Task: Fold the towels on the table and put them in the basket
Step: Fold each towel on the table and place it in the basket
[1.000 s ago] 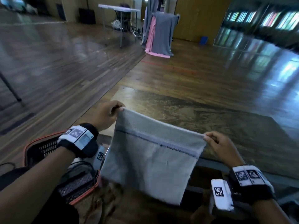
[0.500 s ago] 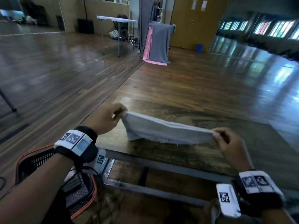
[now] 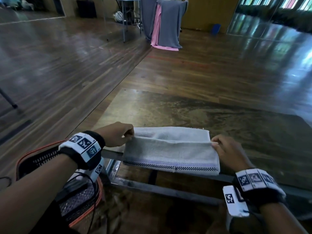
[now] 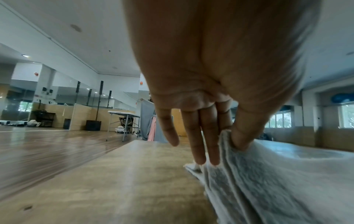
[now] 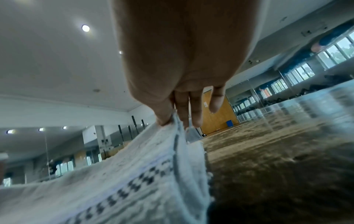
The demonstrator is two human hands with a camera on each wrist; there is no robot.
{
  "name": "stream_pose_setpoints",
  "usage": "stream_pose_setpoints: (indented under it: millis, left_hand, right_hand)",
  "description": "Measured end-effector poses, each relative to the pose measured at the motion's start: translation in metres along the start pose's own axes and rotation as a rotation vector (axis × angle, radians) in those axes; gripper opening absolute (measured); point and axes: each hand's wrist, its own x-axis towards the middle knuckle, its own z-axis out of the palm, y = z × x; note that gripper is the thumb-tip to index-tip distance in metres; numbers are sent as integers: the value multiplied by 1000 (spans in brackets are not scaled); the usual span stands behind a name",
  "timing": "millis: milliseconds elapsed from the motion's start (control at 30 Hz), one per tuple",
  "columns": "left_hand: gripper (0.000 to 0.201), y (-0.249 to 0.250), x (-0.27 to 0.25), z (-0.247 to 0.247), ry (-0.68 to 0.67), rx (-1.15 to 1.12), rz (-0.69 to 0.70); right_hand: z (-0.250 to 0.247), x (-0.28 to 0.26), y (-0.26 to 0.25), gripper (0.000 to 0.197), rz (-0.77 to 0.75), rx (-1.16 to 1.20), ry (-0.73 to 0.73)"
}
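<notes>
A pale grey towel (image 3: 170,149) with a checked border lies on the near edge of the brown table (image 3: 185,112), its near part doubled over the far part. My left hand (image 3: 118,135) pinches the left end of the upper layer's edge between thumb and fingers, with the other fingers held straight in the left wrist view, where the towel (image 4: 268,174) fills the lower right. My right hand (image 3: 226,149) pinches the right end of that edge, and the towel (image 5: 134,174) hangs under the thumb (image 5: 162,118) in the right wrist view. An orange-rimmed mesh basket (image 3: 33,157) stands low at my left, partly hidden by my left forearm.
Wooden floor surrounds the table. A metal frame bar (image 3: 160,188) runs under the table's near edge. Grey and pink cloths (image 3: 167,26) hang on a stand far ahead, beside a white folding table (image 3: 125,0). Cables lie in the basket.
The towel hung upright in the air between both hands. It has come down onto the table's near edge and now lies doubled, with both hands lower and closer to me.
</notes>
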Motion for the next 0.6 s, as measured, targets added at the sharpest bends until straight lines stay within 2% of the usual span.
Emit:
stream_pose_setpoints:
  millis: [100, 200, 333, 467, 533, 600]
  left_hand:
    - [12, 4, 4, 12, -64, 21, 2]
    - [5, 8, 2, 22, -122, 55, -1]
    - [8, 9, -9, 23, -158, 69, 32]
    - [14, 11, -21, 26, -245, 46, 32]
    - [10, 9, -20, 18, -161, -66, 53]
    - [9, 5, -14, 8, 16, -161, 60]
  right_hand:
    - [9, 4, 2, 10, -22, -131, -141]
    - [12, 0, 6, 11, -37, -145, -269]
    - [6, -19, 18, 22, -52, -73, -307]
    - [1, -38, 26, 24, -52, -20, -345]
    - [-7, -36, 27, 20, -14, 76, -327]
    - [-15, -28, 26, 14, 27, 174, -278]
